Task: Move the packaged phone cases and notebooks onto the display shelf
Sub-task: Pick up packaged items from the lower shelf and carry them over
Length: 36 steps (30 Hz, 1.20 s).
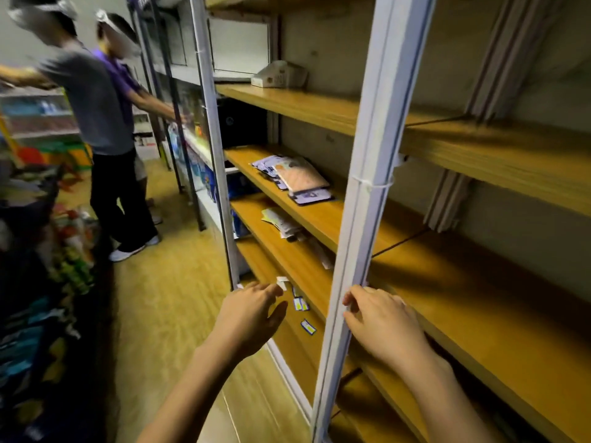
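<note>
Both forearms enter from the bottom edge, cut off above the wrist. A white upright post (367,187) of the display shelf (479,298) crosses the middle of the view and hides a strip of every board behind it. At the far left, a dark, blurred heap of goods (64,257) cannot be identified, and two people (102,116) standing further down the aisle are smeared by motion.

The left hand (252,311) hovers by the front edge of a low board, fingers loosely spread and holding nothing. Small blue-and-white labels (301,304) lie just beyond its fingertips.

The right hand (383,321) is on the far side of the post with bent fingers. Its fingertips (349,298) and thumb touch the post's edge, but whether they clasp it cannot be told.

The packaged phone cases (295,177) lie in an overlapping pile on a wooden board higher up in the left bay, well apart from both hands, with a peach-coloured flat pack on top. Whether any of the pile is a notebook is unclear. On the board below are loose packets (281,222), too blurred to read. A white box (278,75) sits on the board above.
</note>
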{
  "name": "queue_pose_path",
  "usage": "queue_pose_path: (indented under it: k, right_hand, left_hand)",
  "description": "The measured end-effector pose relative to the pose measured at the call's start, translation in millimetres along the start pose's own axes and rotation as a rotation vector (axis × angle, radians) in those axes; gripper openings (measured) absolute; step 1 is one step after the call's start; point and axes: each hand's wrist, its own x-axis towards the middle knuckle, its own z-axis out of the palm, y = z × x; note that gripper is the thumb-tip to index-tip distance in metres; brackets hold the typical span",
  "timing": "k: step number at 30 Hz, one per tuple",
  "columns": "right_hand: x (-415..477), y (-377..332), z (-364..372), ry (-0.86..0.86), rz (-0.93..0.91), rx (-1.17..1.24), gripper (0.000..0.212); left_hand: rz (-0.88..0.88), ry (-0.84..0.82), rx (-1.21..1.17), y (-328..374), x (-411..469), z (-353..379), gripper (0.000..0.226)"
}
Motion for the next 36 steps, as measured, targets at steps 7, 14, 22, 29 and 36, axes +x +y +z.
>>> queue_pose_path:
  k: [7,14,22,29,36]
  right_hand:
    - [74.0,-74.0,24.4,-0.003,0.037,0.009,0.027]
    - [128.9,-115.6,31.4,-0.016,0.079,0.017,0.032]
    - [220.2,-119.2,39.0,0.004,0.182,0.034,0.034]
    - [331.8,-109.2,50.0,-0.016,0.287,0.085,0.037]
    - [414.6,-82.8,56.8,0.021,0.471,0.124,0.048]
  left_hand:
    - [0.141,0.029,0.073,-99.0,44.5,-27.6,0.033]
    - [0.207,0.017,0.095,-155.1,86.9,-29.4,0.032]
    - [0.238,-0.004,0.060,-196.9,160.5,-12.5,0.035]
    - [0.247,-0.014,0.047,-235.0,259.7,3.8,0.038]
    - [0.313,-0.050,0.059,-258.2,343.2,24.1,0.039]
